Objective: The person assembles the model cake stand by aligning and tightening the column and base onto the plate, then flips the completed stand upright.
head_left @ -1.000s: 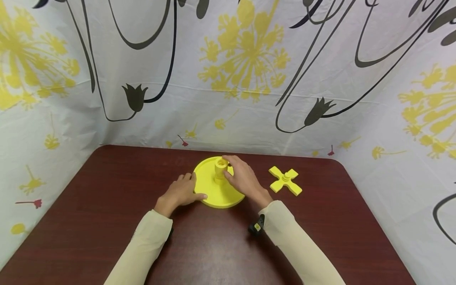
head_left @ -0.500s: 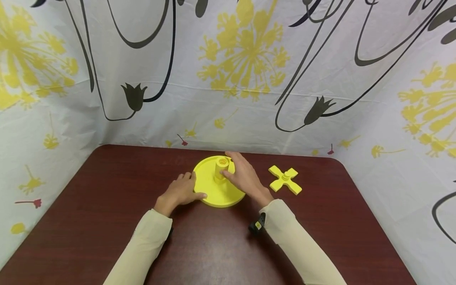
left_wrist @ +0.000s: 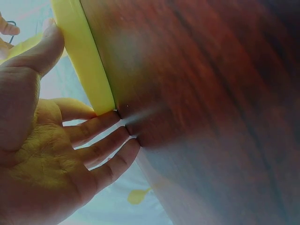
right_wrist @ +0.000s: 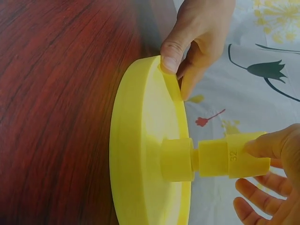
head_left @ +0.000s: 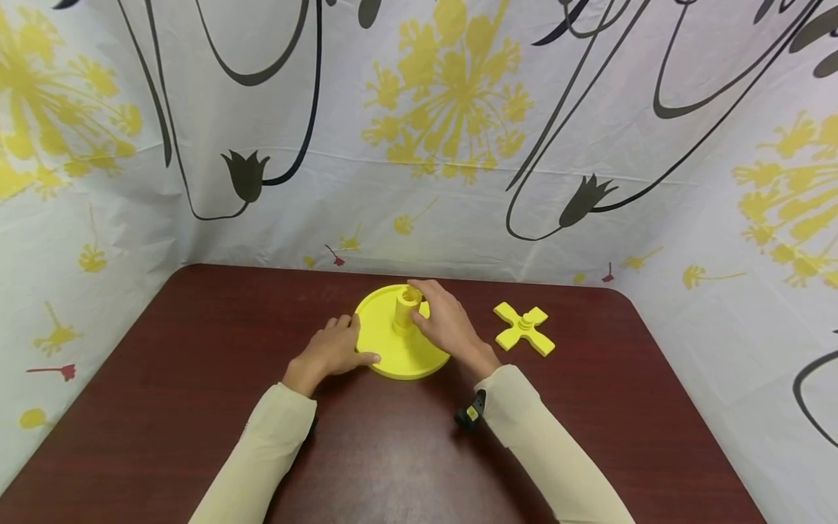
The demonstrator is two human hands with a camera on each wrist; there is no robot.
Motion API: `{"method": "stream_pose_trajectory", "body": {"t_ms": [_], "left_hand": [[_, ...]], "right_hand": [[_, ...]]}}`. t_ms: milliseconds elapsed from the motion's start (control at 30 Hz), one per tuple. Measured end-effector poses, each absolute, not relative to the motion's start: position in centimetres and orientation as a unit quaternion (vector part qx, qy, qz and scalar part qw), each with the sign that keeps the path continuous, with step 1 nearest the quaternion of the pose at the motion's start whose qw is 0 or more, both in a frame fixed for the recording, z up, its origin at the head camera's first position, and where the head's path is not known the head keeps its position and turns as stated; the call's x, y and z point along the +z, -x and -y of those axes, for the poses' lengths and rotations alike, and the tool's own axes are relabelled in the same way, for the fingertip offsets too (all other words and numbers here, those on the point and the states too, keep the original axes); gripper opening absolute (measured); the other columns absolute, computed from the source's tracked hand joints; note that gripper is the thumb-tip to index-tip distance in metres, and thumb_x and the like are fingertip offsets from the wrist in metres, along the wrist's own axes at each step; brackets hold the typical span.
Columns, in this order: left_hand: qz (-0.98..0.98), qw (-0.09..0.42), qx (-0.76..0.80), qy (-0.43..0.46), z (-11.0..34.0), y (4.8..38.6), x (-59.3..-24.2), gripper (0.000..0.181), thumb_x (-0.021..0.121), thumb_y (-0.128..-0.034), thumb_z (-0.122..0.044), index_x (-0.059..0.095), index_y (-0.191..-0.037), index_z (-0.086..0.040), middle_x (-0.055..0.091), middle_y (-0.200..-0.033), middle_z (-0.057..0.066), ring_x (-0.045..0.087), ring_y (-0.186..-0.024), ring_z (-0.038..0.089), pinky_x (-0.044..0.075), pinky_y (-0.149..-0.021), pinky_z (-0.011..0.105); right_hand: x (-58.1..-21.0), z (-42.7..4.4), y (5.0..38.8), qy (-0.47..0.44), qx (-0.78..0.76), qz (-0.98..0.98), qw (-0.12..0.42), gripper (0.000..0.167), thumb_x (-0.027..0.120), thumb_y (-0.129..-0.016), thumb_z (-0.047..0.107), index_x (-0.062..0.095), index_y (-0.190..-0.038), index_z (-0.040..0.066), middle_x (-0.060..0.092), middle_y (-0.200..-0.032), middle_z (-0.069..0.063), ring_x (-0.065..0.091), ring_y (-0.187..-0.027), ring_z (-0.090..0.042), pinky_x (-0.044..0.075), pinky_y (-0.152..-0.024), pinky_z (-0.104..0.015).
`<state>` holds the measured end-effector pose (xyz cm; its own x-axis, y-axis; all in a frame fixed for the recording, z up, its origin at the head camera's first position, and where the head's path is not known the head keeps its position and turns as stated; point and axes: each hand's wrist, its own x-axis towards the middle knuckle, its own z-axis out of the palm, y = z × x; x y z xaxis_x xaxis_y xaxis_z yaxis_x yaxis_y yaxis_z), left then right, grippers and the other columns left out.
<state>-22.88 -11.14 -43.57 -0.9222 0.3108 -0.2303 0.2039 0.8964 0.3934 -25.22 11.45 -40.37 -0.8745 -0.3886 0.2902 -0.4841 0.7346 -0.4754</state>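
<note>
Apparently, the step in hand is joining an upright piece to a base, worked by two arms in cream fabric sleeves (head_left: 258, 444) that reach from the near side of the dark red wood-look table (head_left: 393, 451). The left hand (head_left: 329, 351) seems to steady: its thumb lies over the rim of a round, shallow yellow dish (head_left: 386, 356), gripping it, with the other fingers spread outside, tips down at the surface. The dish sits flat near the middle of the far edge. The right hand (head_left: 448, 324) arches over the dish, thumb and forefinger pinching a stepped yellow cylinder marked 32 (right_wrist: 229, 164), the lower fingers held apart. The cylinder stands in line above the dish's short central boss (right_wrist: 177, 160), a thin neck (right_wrist: 195, 160) showing between. The join looks unfinished; the next move probably calls for turning the cylinder while the dish is kept from spinning. Towards the far right corner lies a flat yellow cross-shaped piece (head_left: 524, 329), untouched.
</note>
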Motion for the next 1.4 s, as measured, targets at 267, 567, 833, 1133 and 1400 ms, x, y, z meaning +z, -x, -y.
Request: {"method": "stream_pose_trajectory", "body": {"t_ms": [267, 567, 833, 1133, 1400], "left_hand": [[-0.964, 0.143, 0.182, -0.133, 11.06, 22.91, -43.53, 0.098, 0.066, -0.0907, -0.054, 0.023, -0.154, 0.007, 0.038, -0.148, 0.026, 0.04, -0.131, 0.042, 0.038, -0.105, 0.054], [-0.964, 0.141, 0.185, -0.131, 11.1, 22.86, -43.33, 0.098, 0.067, -0.0905, -0.052, 0.023, -0.154, 0.008, 0.038, -0.148, 0.027, 0.04, -0.13, 0.042, 0.039, -0.104, 0.055], [-0.964, 0.143, 0.181, -0.129, 11.17, 22.93, -43.42, 0.098, 0.066, -0.091, -0.053, 0.022, -0.154, 0.008, 0.037, -0.149, 0.027, 0.04, -0.132, 0.043, 0.038, -0.105, 0.055], [-0.965, 0.143, 0.181, -0.127, 11.1, 22.84, -43.36, 0.097, 0.065, -0.0913, -0.054, 0.022, -0.154, 0.007, 0.037, -0.148, 0.027, 0.04, -0.132, 0.042, 0.038, -0.105, 0.055], [-0.965, 0.143, 0.18, -0.129, 11.17, 22.84, -43.47, 0.097, 0.065, -0.0913, -0.053, 0.023, -0.154, 0.007, 0.038, -0.148, 0.027, 0.04, -0.132, 0.042, 0.038, -0.105, 0.055]], "right_hand": [[-40.54, -11.08, 25.09, -0.195, 0.269, 0.94, 0.081, 0.055, 0.074, -0.091, 0.025, 0.055, -0.14, 0.01, 0.056, -0.121, -0.01, 0.061, -0.102, -0.023, 0.053, -0.078, -0.038], [-40.5, -11.43, 25.17, -0.242, 0.291, 0.924, 0.059, 0.06, 0.068, -0.093, 0.012, 0.044, -0.148, 0.009, 0.05, -0.144, -0.011, 0.054, -0.127, -0.029, 0.046, -0.102, -0.047], [-40.6, -11.18, 25.11, -0.226, 0.28, 0.93, 0.076, 0.057, 0.069, -0.093, 0.014, 0.048, -0.145, 0.006, 0.056, -0.136, -0.012, 0.061, -0.112, -0.026, 0.052, -0.091, -0.043], [-40.9, -10.62, 25.0, -0.186, 0.279, 0.939, 0.081, 0.058, 0.074, -0.09, 0.022, 0.052, -0.142, 0.006, 0.058, -0.124, -0.01, 0.062, -0.101, -0.023, 0.054, -0.078, -0.038], [-40.8, -10.89, 25.11, -0.208, 0.299, 0.929, 0.062, 0.062, 0.072, -0.092, 0.02, 0.046, -0.146, 0.007, 0.051, -0.139, -0.012, 0.058, -0.119, -0.028, 0.05, -0.095, -0.046]]}}
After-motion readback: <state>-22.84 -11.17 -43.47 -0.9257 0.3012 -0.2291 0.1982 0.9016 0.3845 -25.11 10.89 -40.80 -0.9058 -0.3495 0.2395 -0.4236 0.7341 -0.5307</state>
